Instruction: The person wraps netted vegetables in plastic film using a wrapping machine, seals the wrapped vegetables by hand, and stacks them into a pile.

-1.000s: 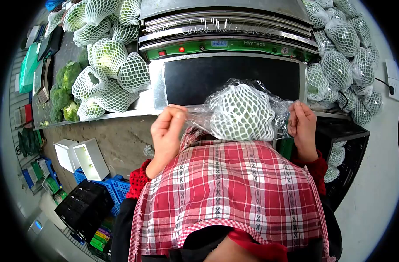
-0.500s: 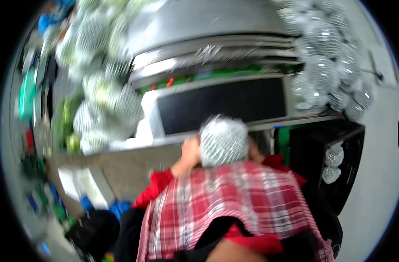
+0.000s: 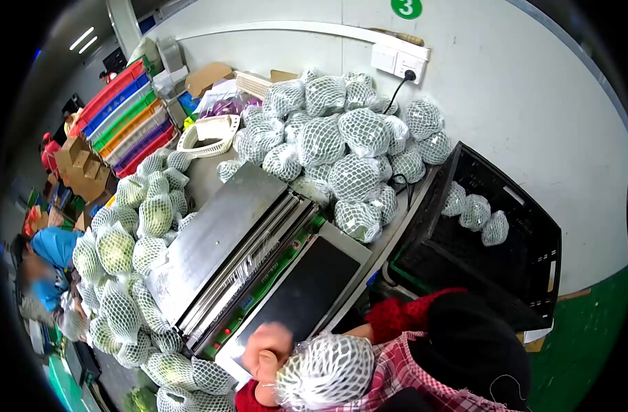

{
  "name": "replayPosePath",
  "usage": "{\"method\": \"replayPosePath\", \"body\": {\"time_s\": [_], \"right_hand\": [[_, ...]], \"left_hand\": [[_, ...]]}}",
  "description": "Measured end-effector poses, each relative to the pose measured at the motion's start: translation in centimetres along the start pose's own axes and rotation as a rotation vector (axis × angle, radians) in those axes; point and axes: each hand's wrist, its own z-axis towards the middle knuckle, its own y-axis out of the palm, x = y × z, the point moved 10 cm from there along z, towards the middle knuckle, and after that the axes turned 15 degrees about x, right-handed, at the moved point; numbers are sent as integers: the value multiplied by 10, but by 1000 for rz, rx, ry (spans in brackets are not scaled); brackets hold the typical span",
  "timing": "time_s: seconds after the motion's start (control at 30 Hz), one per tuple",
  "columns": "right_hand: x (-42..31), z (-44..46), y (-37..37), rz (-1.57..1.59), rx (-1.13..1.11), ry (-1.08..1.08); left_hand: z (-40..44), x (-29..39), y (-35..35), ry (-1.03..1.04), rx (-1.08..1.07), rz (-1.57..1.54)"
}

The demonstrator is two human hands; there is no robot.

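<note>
A bundle in white foam netting and clear film [image 3: 327,371] is held close to the plaid apron at the bottom of the view. My left hand [image 3: 267,350] is at its left end, over the front edge of the wrapping machine, with fingers curled and blurred; what they pinch is too small to make out. Behind the bundle, my right hand [image 3: 360,332] shows only a strip near the red cuff, its fingers hidden. The wrapping machine [image 3: 307,288], with its dark plate and green control strip, lies just beyond.
Netted, film-wrapped bundles [image 3: 355,177] are piled behind the machine, and netted vegetables [image 3: 121,312] on its left. A black crate [image 3: 513,275] holding several bundles stands at the right. Coloured crates [image 3: 125,117] are stacked back left. A person in blue [image 3: 53,250] is at far left.
The view has swung right toward the black crate and wall. The bundle, earlier stretched with film between both hands, is now against the apron, with my left hand at its end.
</note>
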Motion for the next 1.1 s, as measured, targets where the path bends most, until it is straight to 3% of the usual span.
{"method": "replayPosePath", "body": {"time_s": [0.1,0.13,0.17,0.2,0.23,0.3,0.37,0.4,0.43,0.5,0.57,0.6,0.63,0.67,0.7,0.73,0.77,0.8,0.83,0.87,0.93,0.97,1.0,1.03,1.07,1.1], "right_hand": [[-63,-39,-25,215,-118,13],[-75,-57,-37,347,-129,46],[-79,-74,-50,534,-101,102],[-41,-79,-63,950,-68,198],[-66,-88,-82,1274,29,34],[-85,-86,-107,704,345,-224],[-74,-71,-133,748,505,-146],[-71,-61,-159,844,602,-124],[-74,-50,-197,958,711,-139],[-89,-41,-294,1158,981,-235],[-112,-45,-395,1230,1259,-317],[-115,-46,-461,1092,1332,-418],[-143,-38,-494,875,1321,-493],[-142,-35,-543,702,1439,-484],[-100,-12,-621,695,1389,-365],[-99,-6,-639,375,1600,-197],[-94,8,-662,377,1581,-199],[-67,11,-686,230,1622,110],[-38,8,-736,136,1661,197],[-7,6,-788,46,1693,289],[-20,-13,-834,-475,1695,212],[-53,-19,-827,-959,1587,256],[-73,-22,-827,-1327,1598,504],[-99,-16,-795,-1380,1697,210],[-154,2,-696,-1527,1825,-457],[-185,37,-611,-1064,1692,-446]], "left_hand": [[8,11,98,-440,-417,-235],[-12,-10,90,-779,-452,-355],[-9,-20,81,-752,-429,-467],[8,-29,70,-673,-391,-477],[21,-36,57,-575,-316,-483],[47,-31,63,1,-286,366],[64,-40,60,177,-109,440],[71,-48,61,370,-22,579],[110,-56,62,161,3,383],[155,-62,39,208,-67,693],[207,-29,-34,550,255,1079],[234,-29,-92,494,327,1191],[254,-23,-162,408,528,1288],[266,-11,-223,520,687,1572],[278,4,-277,339,779,1612],[286,23,-319,311,929,1699],[291,37,-354,276,1076,1779],[299,34,-394,82,1102,1760],[305,33,-429,-106,1123,1729],[308,17,-469,-281,1073,1488],[315,16,-488,-278,1005,1400],[317,8,-491,-272,928,1306],[317,-4,-492,-266,853,1205],[313,-13,-492,-275,857,1199],[313,-12,-485,-178,906,1262],[310,-9,-475,-79,955,1319]]}}
